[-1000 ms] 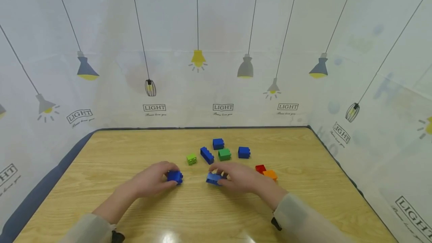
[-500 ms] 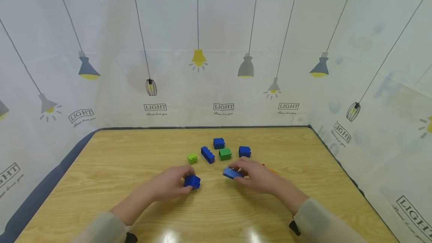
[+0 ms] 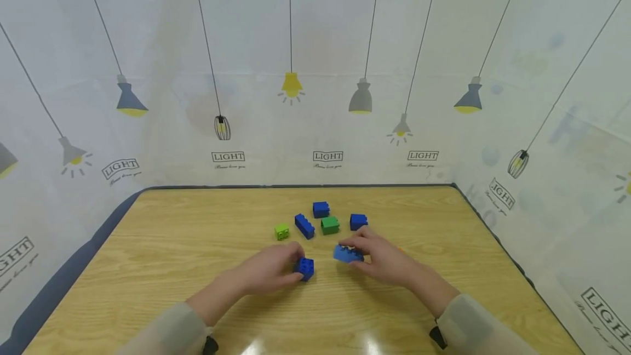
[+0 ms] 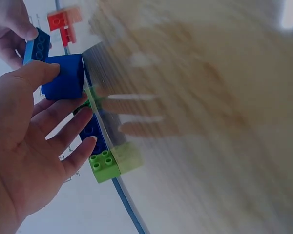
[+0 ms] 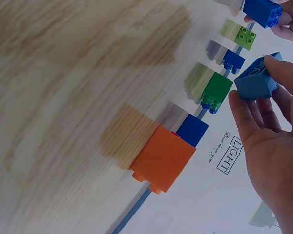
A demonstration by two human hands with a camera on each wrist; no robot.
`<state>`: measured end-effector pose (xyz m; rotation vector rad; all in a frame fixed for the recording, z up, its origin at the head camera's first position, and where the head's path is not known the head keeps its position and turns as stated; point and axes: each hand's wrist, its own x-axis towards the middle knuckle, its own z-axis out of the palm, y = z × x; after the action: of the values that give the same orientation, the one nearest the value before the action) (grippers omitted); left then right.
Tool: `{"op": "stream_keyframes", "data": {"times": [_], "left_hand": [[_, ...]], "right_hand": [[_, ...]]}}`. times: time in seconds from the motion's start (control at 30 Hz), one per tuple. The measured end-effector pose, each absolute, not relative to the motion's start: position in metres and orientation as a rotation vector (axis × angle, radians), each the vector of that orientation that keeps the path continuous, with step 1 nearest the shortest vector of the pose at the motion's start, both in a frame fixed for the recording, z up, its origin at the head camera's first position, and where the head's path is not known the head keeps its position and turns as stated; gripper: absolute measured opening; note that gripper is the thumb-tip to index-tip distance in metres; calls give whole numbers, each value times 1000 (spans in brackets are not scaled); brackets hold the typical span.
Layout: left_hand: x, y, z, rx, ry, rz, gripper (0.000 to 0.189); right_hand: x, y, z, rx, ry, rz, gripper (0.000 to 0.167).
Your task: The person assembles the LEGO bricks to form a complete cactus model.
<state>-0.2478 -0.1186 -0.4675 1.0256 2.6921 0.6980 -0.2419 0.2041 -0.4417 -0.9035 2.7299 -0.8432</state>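
Observation:
In the head view my left hand [image 3: 268, 270] pinches a dark blue building brick [image 3: 306, 268] between thumb and fingers, its studs towards the camera. To its right, my right hand [image 3: 389, 259] pinches a longer light blue brick [image 3: 346, 254]. A gap separates these two bricks. The right wrist view shows the hollow underside of the light blue brick [image 5: 258, 83]. In the left wrist view my thumb presses one side of the dark blue brick [image 4: 66, 80], while the lower fingers are spread loosely.
Behind the hands lie a lime brick [image 3: 281, 232], a long blue brick [image 3: 304, 226], a green brick [image 3: 330, 225] and two blue bricks [image 3: 321, 209]. An orange brick [image 5: 163, 158] is mostly hidden by my right arm in the head view. A red brick [image 4: 57, 20] lies near it.
My left hand has carried the dark blue brick to the right and turned its studs towards the camera. My right hand has moved the light blue brick rightward and rolled it over.

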Motion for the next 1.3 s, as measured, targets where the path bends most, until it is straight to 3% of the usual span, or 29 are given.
{"op": "stream_keyframes", "data": {"times": [0.27,0.93,1.3], "left_hand": [[-252,-102,-470,1009,2693,642,35],[-252,-93,-465,906,2585,904,37],[-251,-93,-471,838,2438,1096,26]], "right_hand": [[-244,205,-441,-918,2757,-825,50],[-247,187,-446,-957,2662,-986,43],[-248,174,-450,-918,2615,-1009,41]]}}
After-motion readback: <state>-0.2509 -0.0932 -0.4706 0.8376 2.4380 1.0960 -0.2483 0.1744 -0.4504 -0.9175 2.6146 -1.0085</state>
